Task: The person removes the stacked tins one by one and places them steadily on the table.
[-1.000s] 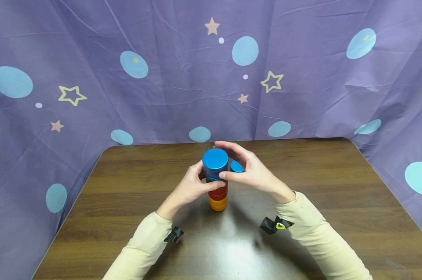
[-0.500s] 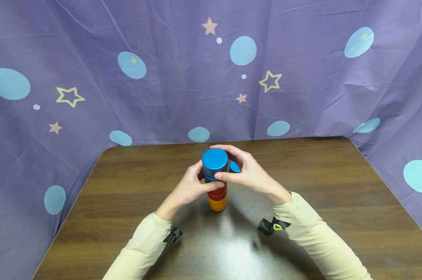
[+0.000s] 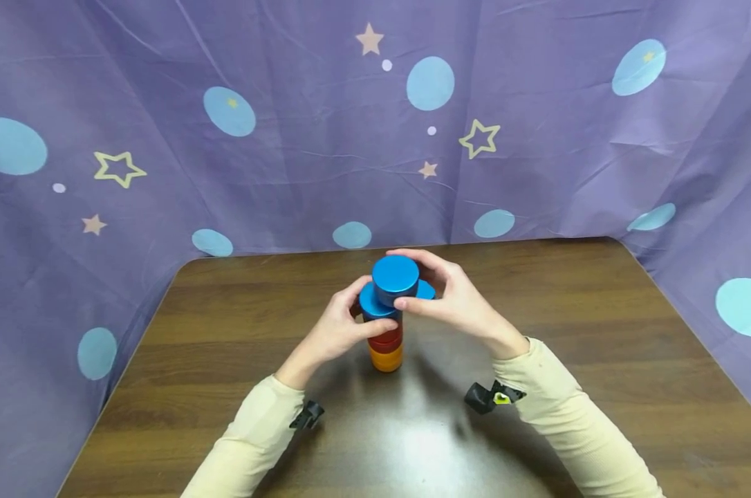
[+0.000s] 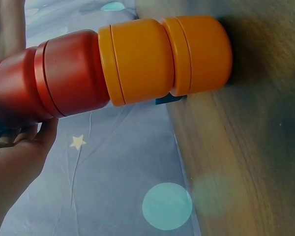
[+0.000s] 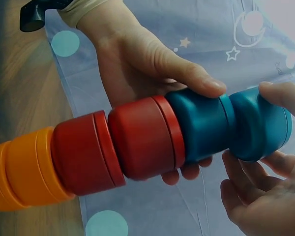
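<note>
Purple curtain (image 3: 313, 138) behind worktop (image 3: 568, 332). Head: right hand (image 3: 458, 299) grips top blue tin (image 3: 395, 277), off-centre over lower blue tin (image 3: 369, 302); left hand (image 3: 343, 324) grips latter. Left wrist: red tins (image 4: 71, 73), orange tins (image 4: 142, 61) beneath. Right wrist: top blue tin tilted — unstacking, probably; next needs left hand steady.

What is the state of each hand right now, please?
Left hand: holding the lower blue jar, just above the upper red jar.
Right hand: holding the top blue jar.
</note>
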Motion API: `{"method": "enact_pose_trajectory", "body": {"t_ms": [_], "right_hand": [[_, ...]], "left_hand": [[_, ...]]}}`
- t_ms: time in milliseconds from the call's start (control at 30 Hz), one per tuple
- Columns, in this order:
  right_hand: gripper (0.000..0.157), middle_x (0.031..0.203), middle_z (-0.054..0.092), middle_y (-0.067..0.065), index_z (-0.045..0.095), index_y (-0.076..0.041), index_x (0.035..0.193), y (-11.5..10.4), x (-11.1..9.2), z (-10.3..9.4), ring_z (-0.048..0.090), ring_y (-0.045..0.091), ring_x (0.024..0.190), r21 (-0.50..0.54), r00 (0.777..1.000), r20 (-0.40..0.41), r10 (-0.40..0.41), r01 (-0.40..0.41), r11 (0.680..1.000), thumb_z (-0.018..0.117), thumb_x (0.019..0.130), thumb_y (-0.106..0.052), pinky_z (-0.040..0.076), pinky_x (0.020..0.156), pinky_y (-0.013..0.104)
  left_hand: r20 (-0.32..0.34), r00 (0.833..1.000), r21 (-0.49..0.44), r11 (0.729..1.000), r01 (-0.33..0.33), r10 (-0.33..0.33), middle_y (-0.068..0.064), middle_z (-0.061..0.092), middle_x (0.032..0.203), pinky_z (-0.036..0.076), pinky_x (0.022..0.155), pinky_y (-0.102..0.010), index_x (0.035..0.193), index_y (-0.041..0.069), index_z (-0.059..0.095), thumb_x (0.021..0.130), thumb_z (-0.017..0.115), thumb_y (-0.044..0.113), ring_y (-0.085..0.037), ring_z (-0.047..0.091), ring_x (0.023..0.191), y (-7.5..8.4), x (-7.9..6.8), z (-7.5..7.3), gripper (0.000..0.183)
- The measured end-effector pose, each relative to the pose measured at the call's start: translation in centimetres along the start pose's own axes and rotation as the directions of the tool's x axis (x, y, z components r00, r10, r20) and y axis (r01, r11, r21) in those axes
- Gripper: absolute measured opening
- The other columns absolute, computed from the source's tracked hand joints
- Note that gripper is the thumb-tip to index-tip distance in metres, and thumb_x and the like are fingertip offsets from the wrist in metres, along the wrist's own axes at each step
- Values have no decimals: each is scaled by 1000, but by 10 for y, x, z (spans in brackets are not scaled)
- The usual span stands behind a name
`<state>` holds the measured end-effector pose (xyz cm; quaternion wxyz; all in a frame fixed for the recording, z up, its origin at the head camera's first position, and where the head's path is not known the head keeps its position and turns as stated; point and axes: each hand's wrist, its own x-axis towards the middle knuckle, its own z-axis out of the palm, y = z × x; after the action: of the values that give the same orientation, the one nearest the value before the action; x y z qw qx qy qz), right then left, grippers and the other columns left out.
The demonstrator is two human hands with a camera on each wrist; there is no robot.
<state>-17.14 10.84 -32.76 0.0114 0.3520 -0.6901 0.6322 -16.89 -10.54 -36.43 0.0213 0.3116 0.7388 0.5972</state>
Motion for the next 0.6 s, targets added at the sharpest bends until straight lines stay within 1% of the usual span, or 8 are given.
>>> {"method": "enact_pose_trajectory", "body": {"t_ms": [167, 267, 400, 500, 600], "right_hand": [[57, 128, 59, 9, 52, -1, 134, 2, -2, -6, 59, 25, 109, -10, 1000, -22, 9, -9, 1000, 76, 83, -6, 45, 96, 42], [57, 128, 59, 9, 52, 0, 134, 4, -4, -10, 59, 25, 109, -21, 999, -40, 16, -17, 1000, 76, 82, -4, 45, 96, 42], [57, 130, 57, 11, 50, 4, 134, 7, -9, -15, 60, 24, 109, -31, 997, -75, 25, -28, 999, 75, 83, -4, 47, 95, 36], [57, 130, 57, 13, 50, 3, 134, 10, -13, -19, 60, 24, 108, -33, 994, -101, 38, -42, 999, 74, 84, -4, 48, 93, 33], [56, 130, 57, 14, 51, 3, 134, 15, -17, -23, 60, 23, 108, -26, 991, -123, 60, -63, 998, 73, 83, -1, 48, 93, 33]], "left_hand": [[-5, 1000, 7, 1000, -2, 2, -11, 61, 119, 49, 92, -39, 128, 2, 55, 81, 79, 27, -23, 60, 103, 1, 0, 0, 58], [-7, 1000, 8, 1000, 6, -6, -10, 61, 118, 49, 91, -39, 128, 2, 55, 81, 80, 23, -22, 60, 102, 1, 0, 0, 57], [-12, 1000, 20, 1000, 8, -7, -10, 62, 115, 49, 91, -39, 127, 2, 55, 81, 80, 14, -22, 60, 101, 0, 0, 0, 54], [-18, 1000, 31, 999, 10, -9, -9, 63, 114, 49, 91, -39, 127, 1, 55, 80, 80, 9, -21, 60, 100, 0, 0, 1, 53], [-19, 1000, 37, 999, 18, -17, -9, 63, 113, 49, 90, -40, 127, 2, 55, 80, 79, 8, -21, 60, 100, 1, 0, 1, 53]]}}
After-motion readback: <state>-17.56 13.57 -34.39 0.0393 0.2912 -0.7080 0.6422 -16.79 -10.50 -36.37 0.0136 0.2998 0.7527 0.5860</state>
